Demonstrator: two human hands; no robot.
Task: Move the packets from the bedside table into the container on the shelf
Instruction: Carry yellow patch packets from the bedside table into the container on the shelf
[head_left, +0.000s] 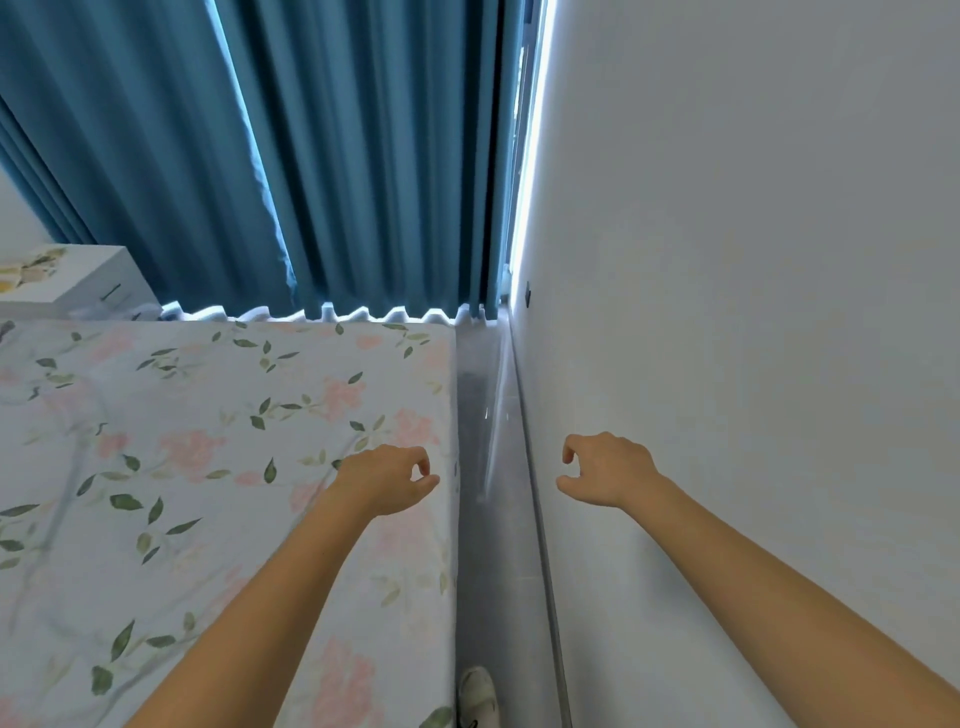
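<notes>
The white bedside table (78, 291) stands at the far left beyond the bed, with what look like pale yellow and green packets (31, 267) lying on its top. My left hand (387, 480) hovers over the bed's right edge, fingers loosely curled, holding nothing. My right hand (605, 470) hangs in front of the white wall, fingers loosely curled and holding nothing. Both hands are far from the table. No shelf or container is in view.
A bed with a floral sheet (208, 467) fills the left half. A narrow grey floor strip (493, 519) runs between bed and white wall (753, 312). Blue curtains (337, 156) hang at the far end. My shoe (477, 696) shows on the floor.
</notes>
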